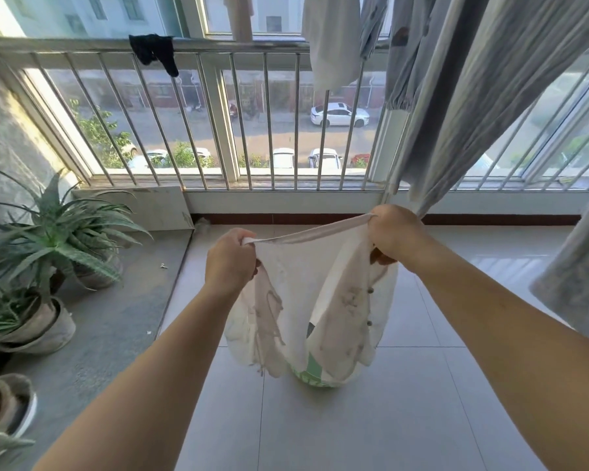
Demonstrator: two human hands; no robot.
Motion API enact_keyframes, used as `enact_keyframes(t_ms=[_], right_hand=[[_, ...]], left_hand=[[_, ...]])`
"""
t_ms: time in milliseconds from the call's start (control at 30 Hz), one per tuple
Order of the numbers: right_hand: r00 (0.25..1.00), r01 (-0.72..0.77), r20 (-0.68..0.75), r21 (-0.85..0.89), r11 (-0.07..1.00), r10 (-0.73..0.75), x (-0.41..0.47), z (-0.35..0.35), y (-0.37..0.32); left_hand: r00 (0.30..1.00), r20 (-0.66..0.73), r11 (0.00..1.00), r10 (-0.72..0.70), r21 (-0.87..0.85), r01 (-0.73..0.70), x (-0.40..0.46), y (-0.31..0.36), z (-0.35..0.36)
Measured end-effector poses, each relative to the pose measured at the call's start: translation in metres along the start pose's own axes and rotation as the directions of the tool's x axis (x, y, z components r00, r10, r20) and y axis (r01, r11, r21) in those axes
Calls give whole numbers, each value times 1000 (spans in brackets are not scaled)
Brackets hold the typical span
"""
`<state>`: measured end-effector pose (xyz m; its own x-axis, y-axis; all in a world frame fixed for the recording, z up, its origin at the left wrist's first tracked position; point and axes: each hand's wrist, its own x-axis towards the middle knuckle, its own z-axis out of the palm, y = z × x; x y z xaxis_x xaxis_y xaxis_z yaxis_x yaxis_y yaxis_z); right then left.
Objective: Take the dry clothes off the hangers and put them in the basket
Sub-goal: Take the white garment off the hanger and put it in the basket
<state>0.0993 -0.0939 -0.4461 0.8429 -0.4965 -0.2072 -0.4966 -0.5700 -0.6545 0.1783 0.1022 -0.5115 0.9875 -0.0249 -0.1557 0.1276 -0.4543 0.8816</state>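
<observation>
- Laundry overhead: grey striped fabric hangs just behind right hand; spiky potted plants at left wall.
- Both hands clenched on white buttoned shirt, left hand & right pinching top edge, stretched taut betw. them.
- Shirt dangles over green-and-white bag on tile floor.

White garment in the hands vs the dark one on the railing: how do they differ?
The white garment is pale, buttoned and much larger in view; the dark garment is small and near black. The white one hangs stretched between the left hand and right hand; the dark one lies draped over the railing, untouched. Both hang limp.
</observation>
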Motion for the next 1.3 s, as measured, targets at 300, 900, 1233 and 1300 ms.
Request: enact_keyframes(t_ms=[300,900,1233,1300], right_hand=[[987,69,132,129,989,-86,4,7,4],[837,374,-421,-31,927,-351,-10,8,-16],[870,297,-372,-128,946,-324,-10,3,-9],[870,263,-399,-121,957,-289,-11,4,-10]], left_hand=[[986,98,973,131,177,-147,-3,-4,-28],[833,-69,823,549,215,-525,-14,17,-58],[953,142,960,269,-125,-252,-17,19,-61],[955,203,969,215,-163,-183,-20,20,-61]])
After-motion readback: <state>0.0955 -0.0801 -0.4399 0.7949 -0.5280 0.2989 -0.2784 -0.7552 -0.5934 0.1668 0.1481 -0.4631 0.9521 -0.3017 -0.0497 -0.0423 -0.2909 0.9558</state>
